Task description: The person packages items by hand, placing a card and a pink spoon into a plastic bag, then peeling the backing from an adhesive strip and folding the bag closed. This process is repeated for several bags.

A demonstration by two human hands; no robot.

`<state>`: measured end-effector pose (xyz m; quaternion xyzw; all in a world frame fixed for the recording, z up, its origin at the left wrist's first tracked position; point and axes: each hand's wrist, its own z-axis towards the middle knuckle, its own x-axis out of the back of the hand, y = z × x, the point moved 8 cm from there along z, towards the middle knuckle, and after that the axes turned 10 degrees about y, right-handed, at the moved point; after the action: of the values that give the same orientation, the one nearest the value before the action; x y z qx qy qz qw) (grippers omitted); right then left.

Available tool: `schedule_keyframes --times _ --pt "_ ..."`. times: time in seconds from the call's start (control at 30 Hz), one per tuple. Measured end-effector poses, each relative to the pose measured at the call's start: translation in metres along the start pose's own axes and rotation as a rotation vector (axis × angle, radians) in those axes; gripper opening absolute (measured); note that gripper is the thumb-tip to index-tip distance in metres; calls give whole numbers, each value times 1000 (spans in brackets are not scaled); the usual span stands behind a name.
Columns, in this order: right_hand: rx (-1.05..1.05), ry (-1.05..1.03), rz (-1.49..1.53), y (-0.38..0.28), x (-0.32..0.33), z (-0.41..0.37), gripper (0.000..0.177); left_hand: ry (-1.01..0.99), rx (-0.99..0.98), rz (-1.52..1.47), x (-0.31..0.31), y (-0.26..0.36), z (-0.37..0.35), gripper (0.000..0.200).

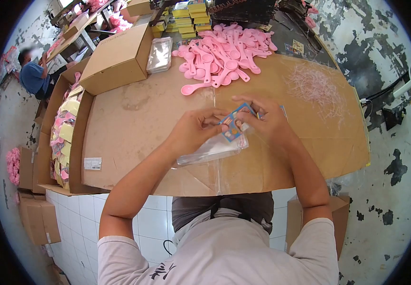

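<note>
Both hands meet over the cardboard-covered table, holding a small blue printed card [232, 129]. My left hand [193, 127] pinches the card's left edge between thumb and fingers. On its upper right part, my right hand [271, 118] has its thumb and fingers closed. A sliver of something flat and light shows behind the right hand, too covered to name. Just beneath the hands lie clear plastic bags [207, 154], flat on the cardboard. Beyond them is a heap of pink measuring spoons [224, 52], with one spoon [196, 88] at its near edge.
At left, an open carton [87, 118] holds packed pink and yellow pieces, beside a closed cardboard box [115, 59]. A stack of clear bags [160, 54] and yellow card stacks [186, 19] stand behind. Thin plastic strands [317, 88] lie right. A person [34, 76] sits far left.
</note>
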<state>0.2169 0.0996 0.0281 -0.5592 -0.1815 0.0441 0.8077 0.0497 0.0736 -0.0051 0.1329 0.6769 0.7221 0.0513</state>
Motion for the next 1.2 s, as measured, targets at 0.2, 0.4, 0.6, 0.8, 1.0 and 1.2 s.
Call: schedule_keyframes --times 0.2,0.4,0.6,0.8,1.0,1.2 --pt "-82 179 169 16 1 7 20 133 21 -232 8 -2 3 36" --pt "143 -63 -350 5 -5 31 25 175 12 -94 17 -5 3 35" --pt "312 209 -855 51 28 90 28 184 19 -83 21 -2 2 34" --pt "282 394 -854 12 51 86 25 181 -7 -86 26 0 4 32" --pt "195 445 -568 -26 78 50 24 225 6 -241 24 2 5 30" --pt "-21 336 -159 -13 69 23 24 235 51 -149 27 3 4 36"
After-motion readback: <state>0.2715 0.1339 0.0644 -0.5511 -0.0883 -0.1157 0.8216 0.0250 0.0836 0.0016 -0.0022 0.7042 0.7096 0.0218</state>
